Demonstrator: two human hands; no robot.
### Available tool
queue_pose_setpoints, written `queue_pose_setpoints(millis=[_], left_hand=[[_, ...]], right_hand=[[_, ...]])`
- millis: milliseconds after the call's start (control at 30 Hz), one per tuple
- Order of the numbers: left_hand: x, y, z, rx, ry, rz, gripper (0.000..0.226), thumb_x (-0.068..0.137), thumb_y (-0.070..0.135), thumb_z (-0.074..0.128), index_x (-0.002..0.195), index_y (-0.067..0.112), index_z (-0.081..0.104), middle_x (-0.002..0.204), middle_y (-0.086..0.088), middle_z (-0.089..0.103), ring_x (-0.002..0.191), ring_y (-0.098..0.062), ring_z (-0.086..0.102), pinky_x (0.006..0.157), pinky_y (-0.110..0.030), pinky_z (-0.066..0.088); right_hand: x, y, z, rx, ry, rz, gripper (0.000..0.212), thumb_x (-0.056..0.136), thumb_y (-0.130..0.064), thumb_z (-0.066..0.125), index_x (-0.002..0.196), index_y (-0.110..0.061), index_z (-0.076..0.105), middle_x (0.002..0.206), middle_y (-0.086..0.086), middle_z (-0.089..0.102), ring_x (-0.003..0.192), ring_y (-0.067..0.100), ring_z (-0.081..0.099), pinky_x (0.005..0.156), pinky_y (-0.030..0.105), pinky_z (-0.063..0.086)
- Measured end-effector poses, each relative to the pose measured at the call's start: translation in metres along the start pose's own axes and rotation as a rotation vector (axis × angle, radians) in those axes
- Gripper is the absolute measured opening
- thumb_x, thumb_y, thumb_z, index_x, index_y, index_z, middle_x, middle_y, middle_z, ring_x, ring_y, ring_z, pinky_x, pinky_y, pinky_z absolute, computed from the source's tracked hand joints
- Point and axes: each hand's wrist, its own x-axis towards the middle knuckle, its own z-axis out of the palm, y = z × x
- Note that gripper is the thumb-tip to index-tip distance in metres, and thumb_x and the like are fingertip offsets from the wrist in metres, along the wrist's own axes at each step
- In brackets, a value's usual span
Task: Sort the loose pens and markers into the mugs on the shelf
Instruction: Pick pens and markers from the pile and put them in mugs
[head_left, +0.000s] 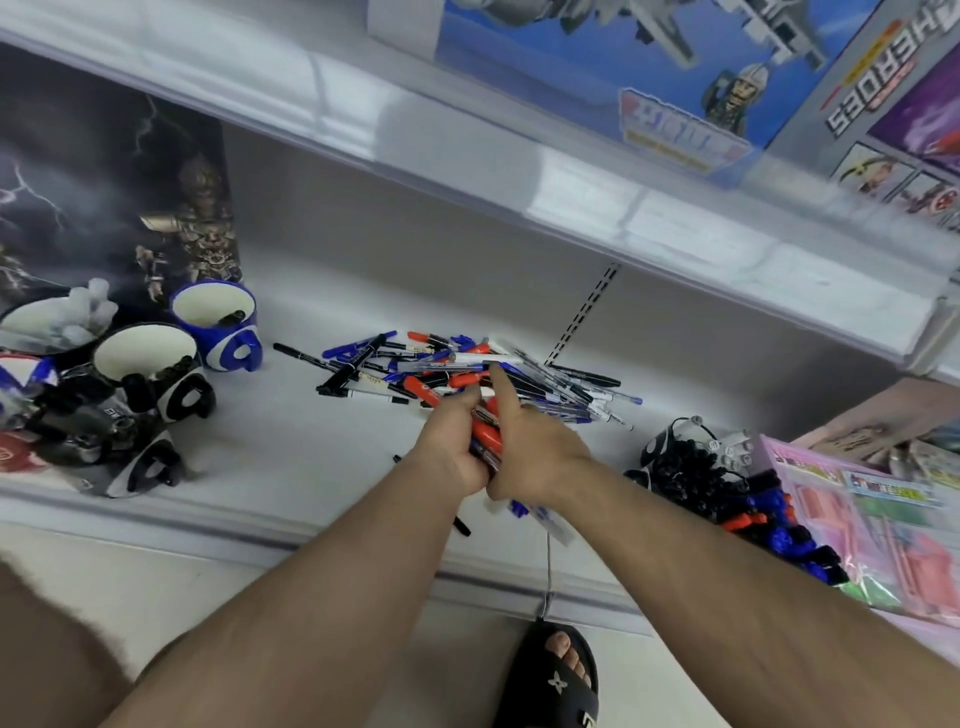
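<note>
The pen pile (467, 374) mixes blue, red-orange and black; one mug (221, 325) is blue-and-white striped, another mug (156, 369) black-and-white.

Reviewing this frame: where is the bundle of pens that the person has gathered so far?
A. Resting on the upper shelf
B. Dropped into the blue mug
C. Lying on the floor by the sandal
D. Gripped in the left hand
D: the left hand has its fingers curled round a bundle of pens, red and blue ones among them, just in front of the loose pile, while the right hand reaches a finger toward that pile.
</note>
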Motion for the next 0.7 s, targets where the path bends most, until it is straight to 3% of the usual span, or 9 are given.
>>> queue_pose_setpoints(millis=[100,200,267,333,433,500,600,700], left_hand=[[-0.005,0.002,0.011,-0.025,-0.022,0.046,0.021,0.097,0.026,0.056,0.103,0.013,0.07,0.09,-0.012,0.074,0.082,-0.028,0.07,0.08,-0.041,0.056],[-0.005,0.005,0.016,-0.076,-0.048,0.057,0.016,0.094,0.02,0.055,0.095,0.011,0.068,0.093,-0.011,0.072,0.083,-0.028,0.068,0.09,-0.044,0.051],[-0.002,0.009,0.016,-0.137,-0.041,0.055,0.014,0.092,0.02,0.055,0.095,0.012,0.066,0.099,-0.01,0.071,0.089,-0.027,0.067,0.095,-0.045,0.051],[0.004,0.014,0.013,-0.226,-0.009,0.08,0.015,0.093,0.017,0.051,0.083,0.012,0.06,0.083,-0.006,0.067,0.081,-0.023,0.063,0.096,-0.045,0.051],[0.011,0.022,0.006,-0.28,0.014,0.114,0.024,0.095,0.014,0.047,0.072,0.014,0.055,0.066,-0.002,0.061,0.06,-0.019,0.064,0.077,-0.044,0.056],[0.011,0.028,0.002,-0.316,0.027,0.14,0.027,0.096,0.014,0.046,0.071,0.013,0.055,0.06,-0.002,0.061,0.051,-0.019,0.063,0.071,-0.042,0.055],[0.013,0.036,-0.001,-0.371,0.022,0.181,0.018,0.096,0.014,0.048,0.08,0.014,0.058,0.065,-0.001,0.062,0.057,-0.016,0.062,0.081,-0.04,0.057],[0.013,0.037,-0.002,-0.319,-0.031,0.266,0.017,0.093,0.017,0.051,0.078,0.014,0.058,0.081,-0.007,0.067,0.075,-0.027,0.068,0.086,-0.048,0.057]], right_hand=[[0.004,0.008,-0.018,-0.004,0.02,0.022,0.116,0.062,-0.021,0.08,0.149,-0.032,0.005,0.1,0.002,0.059,0.091,0.026,0.062,0.079,0.041,0.057],[0.01,0.011,-0.028,-0.085,0.027,-0.002,0.09,0.06,-0.03,0.082,0.134,-0.027,0.03,0.104,0.001,0.061,0.09,0.025,0.062,0.079,0.037,0.056],[0.015,0.015,-0.034,-0.1,0.018,-0.004,0.085,0.058,-0.04,0.084,0.129,-0.028,0.038,0.108,-0.001,0.062,0.094,0.022,0.062,0.082,0.036,0.056],[0.018,0.02,-0.039,-0.041,-0.03,0.008,0.082,0.057,-0.043,0.086,0.126,-0.028,0.044,0.106,-0.004,0.062,0.093,0.017,0.062,0.083,0.036,0.057],[0.017,0.026,-0.05,0.171,-0.163,0.033,0.056,0.063,-0.032,0.087,0.111,-0.024,0.058,0.094,0.001,0.069,0.076,0.015,0.067,0.067,0.033,0.061],[0.015,0.03,-0.057,0.373,-0.234,0.067,0.041,0.071,-0.025,0.085,0.105,-0.02,0.063,0.087,0.006,0.071,0.064,0.015,0.066,0.053,0.027,0.055],[0.011,0.033,-0.058,0.657,-0.268,0.108,0.026,0.082,-0.016,0.078,0.103,-0.01,0.065,0.077,0.009,0.066,0.055,0.015,0.057,0.043,0.022,0.043],[0.007,0.031,-0.051,0.871,-0.236,0.118,0.015,0.086,-0.013,0.074,0.097,-0.007,0.065,0.07,0.008,0.063,0.049,0.014,0.048,0.041,0.023,0.036]])
